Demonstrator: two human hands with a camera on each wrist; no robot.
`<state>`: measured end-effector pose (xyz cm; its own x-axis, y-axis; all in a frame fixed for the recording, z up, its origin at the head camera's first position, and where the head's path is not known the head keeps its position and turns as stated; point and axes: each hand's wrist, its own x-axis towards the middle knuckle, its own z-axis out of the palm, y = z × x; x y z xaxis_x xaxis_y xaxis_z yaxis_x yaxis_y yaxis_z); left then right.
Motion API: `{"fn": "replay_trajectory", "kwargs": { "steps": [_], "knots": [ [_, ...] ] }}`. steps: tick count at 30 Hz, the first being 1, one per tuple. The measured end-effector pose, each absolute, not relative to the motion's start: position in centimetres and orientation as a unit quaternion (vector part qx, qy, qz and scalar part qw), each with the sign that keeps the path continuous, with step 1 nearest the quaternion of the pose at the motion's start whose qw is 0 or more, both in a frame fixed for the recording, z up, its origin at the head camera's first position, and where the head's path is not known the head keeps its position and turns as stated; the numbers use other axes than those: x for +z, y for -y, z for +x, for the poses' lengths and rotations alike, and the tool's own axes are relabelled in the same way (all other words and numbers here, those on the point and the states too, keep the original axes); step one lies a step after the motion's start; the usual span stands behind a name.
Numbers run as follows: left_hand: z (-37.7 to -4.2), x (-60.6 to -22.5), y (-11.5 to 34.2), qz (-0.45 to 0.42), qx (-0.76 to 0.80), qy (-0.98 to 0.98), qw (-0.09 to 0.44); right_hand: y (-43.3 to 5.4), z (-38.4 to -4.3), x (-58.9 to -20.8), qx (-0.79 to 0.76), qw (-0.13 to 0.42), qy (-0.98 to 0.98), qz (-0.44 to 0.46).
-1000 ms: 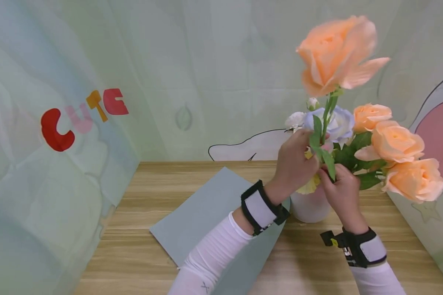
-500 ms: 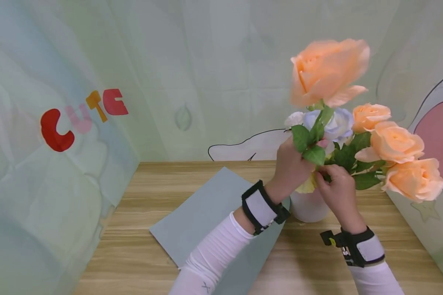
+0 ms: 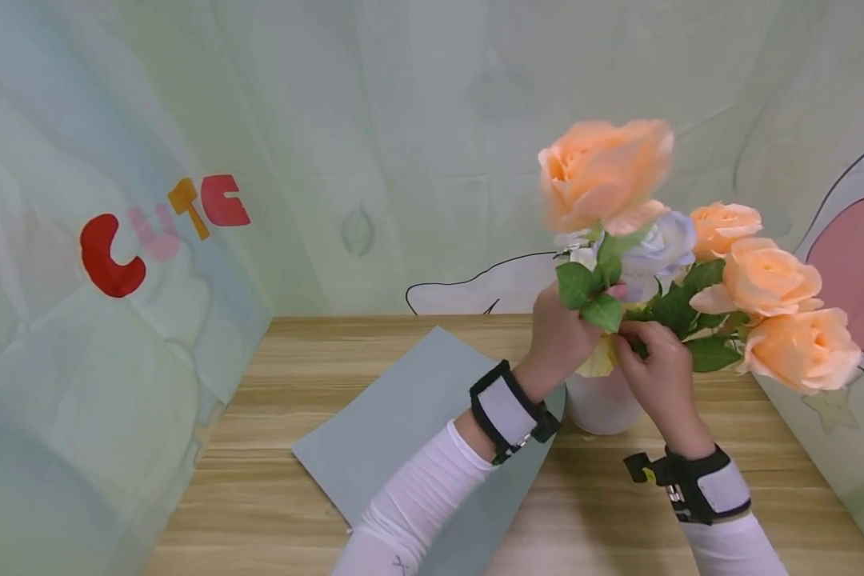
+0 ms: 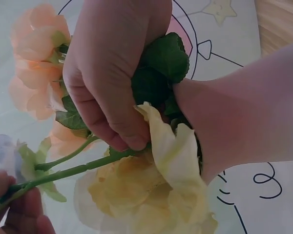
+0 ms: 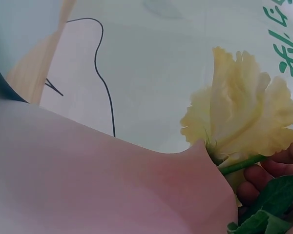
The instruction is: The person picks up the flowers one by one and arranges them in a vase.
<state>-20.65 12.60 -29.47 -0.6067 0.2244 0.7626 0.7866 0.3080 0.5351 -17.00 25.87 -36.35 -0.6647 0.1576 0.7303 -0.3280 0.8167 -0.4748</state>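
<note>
A large peach rose (image 3: 605,172) with green leaves (image 3: 590,288) stands above my left hand (image 3: 563,336), which grips its stem. Just right of it, my right hand (image 3: 658,368) pinches low among the stems, over the rim of a white vase (image 3: 605,404). In the left wrist view, curled fingers pinch a green stem (image 4: 83,168), while fingertips of another hand hold it farther left. A yellow flower (image 4: 132,185) hangs close below the pinch. The right wrist view also has the yellow flower (image 5: 249,112) near curled fingers. The stem's lower end is hidden.
In and around the vase are a pale blue rose (image 3: 658,244) and several more peach roses (image 3: 774,276) leaning right. A grey-blue sheet (image 3: 403,424) lies on the wooden table (image 3: 245,496). Printed cloth (image 3: 403,120) hangs behind and at the sides.
The large peach rose has come down and to the left, and its leaves have turned into view over my left hand. That hand shifts slightly down and left; my right hand stays nearly in place.
</note>
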Motion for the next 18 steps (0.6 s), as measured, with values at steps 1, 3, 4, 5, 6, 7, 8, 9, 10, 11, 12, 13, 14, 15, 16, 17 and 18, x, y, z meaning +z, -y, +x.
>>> {"fn": "replay_trajectory", "kwargs": {
  "steps": [1,3,4,5,6,7,8,9,10,11,12,13,14,15,16,17,18],
  "knots": [
    [-20.7,-29.5,-12.7,-0.33,-0.48,0.759,0.291,-25.9,-17.0,-36.3,0.302,0.407,0.861,0.049],
    [-20.8,-29.7,-12.9,-0.317,-0.473,0.772,0.283,-25.8,-16.9,-36.3,0.308,0.408,0.858,0.047],
    [-20.9,-29.9,-13.0,-0.309,-0.471,0.779,0.275,-25.8,-16.9,-36.3,0.31,0.41,0.857,0.046],
    [-21.0,-30.0,-13.2,-0.304,-0.469,0.786,0.265,-25.8,-16.9,-36.3,0.311,0.411,0.856,0.046],
    [-21.1,-30.3,-13.3,-0.297,-0.464,0.795,0.255,-25.8,-16.9,-36.3,0.312,0.412,0.855,0.046],
    [-21.3,-30.5,-13.4,-0.289,-0.455,0.804,0.249,-25.8,-16.9,-36.4,0.313,0.413,0.854,0.046],
    [-21.4,-30.8,-13.5,-0.284,-0.451,0.811,0.24,-25.8,-16.9,-36.4,0.313,0.414,0.853,0.047],
    [-21.5,-31.1,-13.6,-0.281,-0.454,0.813,0.231,-25.8,-16.9,-36.4,0.314,0.415,0.853,0.048],
    [-21.6,-31.3,-13.7,-0.279,-0.448,0.817,0.23,-25.8,-16.9,-36.5,0.315,0.416,0.852,0.049],
    [-21.6,-31.6,-13.7,-0.281,-0.445,0.818,0.232,-25.8,-16.9,-36.5,0.315,0.417,0.851,0.05],
    [-21.7,-31.8,-13.7,-0.282,-0.442,0.819,0.235,-25.8,-16.9,-36.5,0.316,0.418,0.85,0.051],
    [-21.8,-31.9,-13.7,-0.283,-0.444,0.816,0.238,-25.8,-16.9,-36.6,0.317,0.418,0.849,0.052],
    [-21.8,-32.0,-13.7,-0.287,-0.446,0.813,0.242,-25.8,-16.9,-36.6,0.318,0.419,0.849,0.053],
    [-21.9,-32.1,-13.7,-0.29,-0.445,0.81,0.248,-25.9,-16.9,-36.6,0.319,0.42,0.848,0.054],
    [-21.9,-32.2,-13.7,-0.292,-0.443,0.808,0.255,-25.9,-16.9,-36.6,0.319,0.421,0.847,0.055],
    [-22.0,-32.2,-13.8,-0.293,-0.444,0.807,0.257,-25.9,-16.9,-36.6,0.319,0.421,0.847,0.055],
    [-22.0,-32.2,-13.8,-0.292,-0.446,0.806,0.257,-25.9,-16.9,-36.5,0.319,0.422,0.847,0.056]
  ]
}}
